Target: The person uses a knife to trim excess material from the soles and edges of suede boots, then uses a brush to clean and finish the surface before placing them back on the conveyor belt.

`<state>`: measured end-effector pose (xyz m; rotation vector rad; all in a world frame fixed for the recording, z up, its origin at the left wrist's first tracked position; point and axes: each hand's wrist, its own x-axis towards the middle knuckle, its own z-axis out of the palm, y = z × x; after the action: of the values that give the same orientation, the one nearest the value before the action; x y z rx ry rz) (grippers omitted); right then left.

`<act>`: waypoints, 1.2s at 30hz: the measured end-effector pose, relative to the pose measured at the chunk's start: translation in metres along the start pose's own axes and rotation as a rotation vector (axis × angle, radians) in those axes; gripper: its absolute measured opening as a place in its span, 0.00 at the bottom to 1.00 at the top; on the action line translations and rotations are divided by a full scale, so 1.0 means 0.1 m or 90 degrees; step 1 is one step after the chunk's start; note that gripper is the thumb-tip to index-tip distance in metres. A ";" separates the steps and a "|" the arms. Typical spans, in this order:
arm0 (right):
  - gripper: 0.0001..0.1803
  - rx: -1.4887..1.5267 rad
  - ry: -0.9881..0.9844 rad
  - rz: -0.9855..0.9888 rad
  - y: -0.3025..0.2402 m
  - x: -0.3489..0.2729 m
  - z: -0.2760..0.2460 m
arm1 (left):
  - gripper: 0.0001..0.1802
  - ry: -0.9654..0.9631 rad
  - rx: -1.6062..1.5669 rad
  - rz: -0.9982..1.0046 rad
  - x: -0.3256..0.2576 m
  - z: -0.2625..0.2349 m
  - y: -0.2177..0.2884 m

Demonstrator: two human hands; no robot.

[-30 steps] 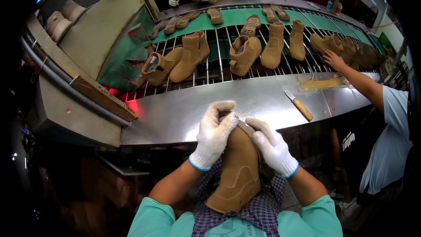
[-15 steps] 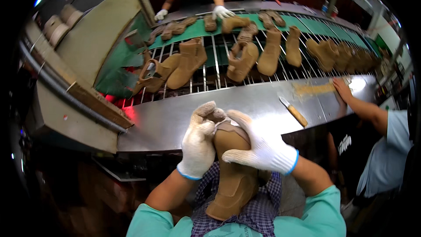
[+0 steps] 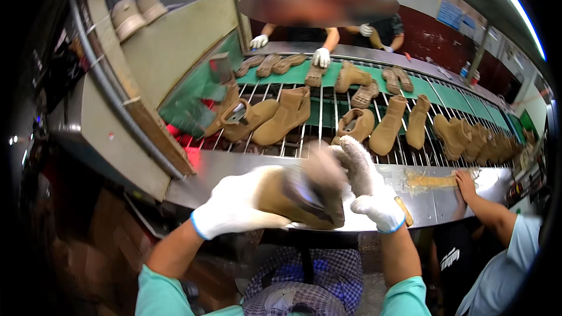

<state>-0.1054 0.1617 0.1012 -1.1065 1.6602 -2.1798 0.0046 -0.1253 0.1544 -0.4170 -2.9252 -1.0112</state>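
Note:
A tan ankle boot (image 3: 275, 198) is held over the near edge of the metal ledge, lying on its side with its opening toward the right. My left hand (image 3: 237, 203), in a white glove, is closed around its toe end. The upper part of the boot is smeared by motion. Just right of the opening is my gloved right hand (image 3: 374, 190), fingers stretched upward with grey-brown stains and the thumb apart. Whether its fingertips touch the boot is unclear. Behind that hand a knife's wooden handle (image 3: 404, 212) shows; its blade is hidden.
Beyond the metal ledge (image 3: 427, 202), several tan boots (image 3: 389, 126) stand on a rack of metal bars (image 3: 301, 134). Shoe soles (image 3: 281, 65) lie on a green strip behind. Two gloved co-workers are across; another person's bare hand (image 3: 466, 186) rests on the ledge at right.
The boot has gone from upright against my lap to sideways over the ledge. My left hand has shifted to its toe end; my right hand has come off the boot's side. The view has tilted up.

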 end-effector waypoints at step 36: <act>0.27 0.110 0.221 -0.061 -0.01 -0.32 -0.14 | 0.49 -0.286 0.232 0.062 0.84 0.32 1.08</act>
<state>-0.0918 0.1900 0.0866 -0.8125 1.5281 -2.6415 -0.0460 -0.0034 0.2032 -0.8514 -3.3320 -0.3921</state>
